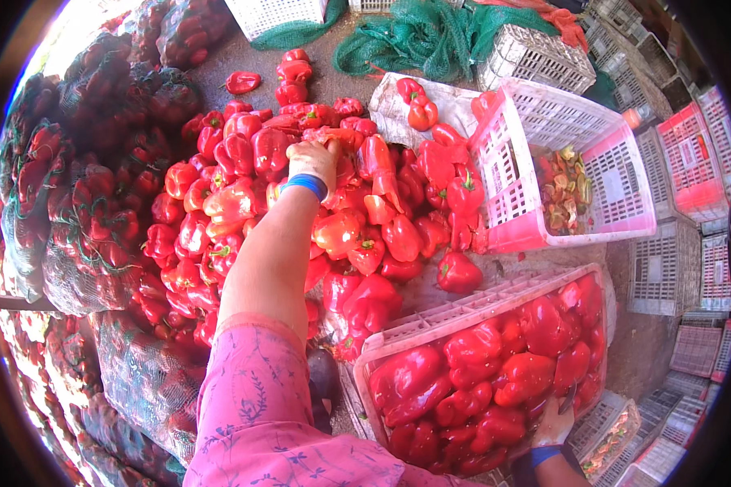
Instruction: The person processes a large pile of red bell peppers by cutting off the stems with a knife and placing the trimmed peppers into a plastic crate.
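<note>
My left arm, in a pink sleeve, stretches over a large heap of red bell peppers [234, 207]. My left hand [312, 161], a blue band at its wrist, touches peppers at the heap's upper middle. Its fingertips are hidden, so a grip cannot be made out. At the lower right, my right hand [553, 423] rests at the near edge of a pink plastic crate [481, 304] filled with red peppers. A small knife [568, 399] shows its blade between the fingers of that hand.
Net sacks of peppers [91, 213] are piled on the left. A taller pink-and-white crate [499, 164] holds pepper scraps [565, 192]. Green netting [420, 39] and a white crate [536, 61] lie at the back. Stacked crates [664, 268] line the right side.
</note>
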Demonstrator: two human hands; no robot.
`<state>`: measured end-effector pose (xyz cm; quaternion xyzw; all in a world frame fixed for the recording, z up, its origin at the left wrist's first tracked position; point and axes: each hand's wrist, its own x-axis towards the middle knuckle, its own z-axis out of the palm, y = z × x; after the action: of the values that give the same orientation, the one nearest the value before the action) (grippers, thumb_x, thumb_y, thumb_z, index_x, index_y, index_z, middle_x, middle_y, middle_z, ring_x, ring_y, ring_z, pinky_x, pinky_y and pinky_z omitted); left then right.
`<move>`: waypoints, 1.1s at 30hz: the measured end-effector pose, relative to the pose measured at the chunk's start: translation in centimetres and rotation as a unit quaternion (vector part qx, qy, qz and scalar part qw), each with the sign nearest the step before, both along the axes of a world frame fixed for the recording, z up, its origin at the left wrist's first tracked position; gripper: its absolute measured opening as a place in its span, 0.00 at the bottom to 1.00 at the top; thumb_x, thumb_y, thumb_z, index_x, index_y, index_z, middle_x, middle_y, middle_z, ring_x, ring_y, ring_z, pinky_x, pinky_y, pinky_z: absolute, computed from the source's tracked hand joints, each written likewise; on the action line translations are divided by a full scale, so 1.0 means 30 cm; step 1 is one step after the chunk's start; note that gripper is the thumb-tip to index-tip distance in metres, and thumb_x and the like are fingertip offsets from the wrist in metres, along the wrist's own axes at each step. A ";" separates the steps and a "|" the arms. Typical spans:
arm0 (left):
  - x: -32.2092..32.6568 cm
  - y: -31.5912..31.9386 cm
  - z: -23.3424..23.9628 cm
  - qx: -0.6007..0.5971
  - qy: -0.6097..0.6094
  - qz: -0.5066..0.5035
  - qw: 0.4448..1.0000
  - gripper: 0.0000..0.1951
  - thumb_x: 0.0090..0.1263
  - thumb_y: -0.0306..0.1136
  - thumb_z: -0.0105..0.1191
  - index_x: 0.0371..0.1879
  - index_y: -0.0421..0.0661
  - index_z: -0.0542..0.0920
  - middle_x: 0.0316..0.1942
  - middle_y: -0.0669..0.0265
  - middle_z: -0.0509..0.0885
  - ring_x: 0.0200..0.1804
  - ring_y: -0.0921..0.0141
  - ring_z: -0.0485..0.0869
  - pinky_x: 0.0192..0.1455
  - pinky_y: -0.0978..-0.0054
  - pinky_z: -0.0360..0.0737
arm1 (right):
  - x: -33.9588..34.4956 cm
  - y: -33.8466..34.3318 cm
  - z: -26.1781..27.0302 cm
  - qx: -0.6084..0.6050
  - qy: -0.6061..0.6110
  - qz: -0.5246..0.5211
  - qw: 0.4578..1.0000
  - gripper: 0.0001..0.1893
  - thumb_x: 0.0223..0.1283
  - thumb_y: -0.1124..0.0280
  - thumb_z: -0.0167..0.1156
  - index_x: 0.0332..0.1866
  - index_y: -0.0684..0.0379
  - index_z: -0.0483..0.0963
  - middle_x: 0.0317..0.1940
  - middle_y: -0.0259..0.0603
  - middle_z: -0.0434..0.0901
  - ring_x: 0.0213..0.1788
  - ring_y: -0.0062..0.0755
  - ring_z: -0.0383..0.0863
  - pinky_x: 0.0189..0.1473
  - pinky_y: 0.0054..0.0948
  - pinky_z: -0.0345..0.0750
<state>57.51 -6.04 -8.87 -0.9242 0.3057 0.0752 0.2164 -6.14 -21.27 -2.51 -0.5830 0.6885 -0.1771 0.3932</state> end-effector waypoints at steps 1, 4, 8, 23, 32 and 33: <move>-0.001 0.006 -0.016 -0.046 0.023 0.034 0.998 0.36 0.56 0.37 0.65 0.68 0.54 0.69 0.59 0.53 0.83 0.57 0.53 0.85 0.57 0.50 0.80 | 0.003 -0.003 -0.004 0.005 -0.003 0.004 1.000 0.11 0.66 0.69 0.60 0.29 0.56 0.66 0.16 0.27 0.64 0.16 0.18 0.63 0.19 0.24 0.61; -0.096 0.040 -0.054 -0.206 0.053 0.087 0.973 0.34 0.57 0.33 0.60 0.68 0.50 0.70 0.54 0.48 0.85 0.54 0.52 0.86 0.55 0.55 0.83 | 0.007 -0.003 -0.004 0.018 -0.006 0.012 1.000 0.12 0.66 0.68 0.60 0.29 0.55 0.67 0.16 0.27 0.64 0.15 0.18 0.62 0.18 0.24 0.60; -0.255 0.084 -0.031 -0.549 0.226 0.182 0.784 0.38 0.61 0.46 0.68 0.70 0.46 0.68 0.52 0.55 0.86 0.54 0.55 0.86 0.57 0.58 0.83 | 0.029 0.000 0.037 0.053 -0.015 0.039 0.998 0.11 0.66 0.68 0.60 0.29 0.54 0.68 0.16 0.27 0.65 0.14 0.18 0.62 0.16 0.25 0.59; -1.346 0.250 1.004 -0.647 0.261 -0.170 0.696 0.51 0.50 0.27 0.78 0.76 0.48 0.63 0.68 0.61 0.75 0.65 0.64 0.78 0.69 0.66 0.75 | 0.108 0.274 0.893 0.097 -0.305 0.216 0.923 0.10 0.69 0.63 0.62 0.36 0.58 0.82 0.18 0.27 0.73 0.20 0.14 0.70 0.20 0.24 0.66; -1.740 0.276 1.125 -0.784 0.466 -0.111 0.394 0.56 0.56 0.36 0.77 0.80 0.46 0.50 0.69 0.63 0.73 0.68 0.69 0.74 0.68 0.72 0.76 | -0.031 0.427 1.131 0.059 -0.288 0.381 0.877 0.16 0.70 0.58 0.58 0.31 0.59 0.76 0.15 0.33 0.72 0.14 0.23 0.71 0.18 0.30 0.68; -1.765 0.274 1.136 -0.790 0.472 -0.101 0.378 0.56 0.57 0.38 0.76 0.80 0.46 0.50 0.68 0.62 0.74 0.67 0.70 0.75 0.67 0.71 0.76 | -0.036 0.433 1.148 0.072 -0.283 0.379 0.878 0.16 0.71 0.57 0.58 0.31 0.59 0.76 0.15 0.33 0.72 0.14 0.24 0.72 0.18 0.31 0.69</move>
<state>4.54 2.18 25.23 -0.4539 0.3710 0.2016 -0.7847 -7.23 -8.27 31.93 -0.6940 0.2855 -0.1219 0.6496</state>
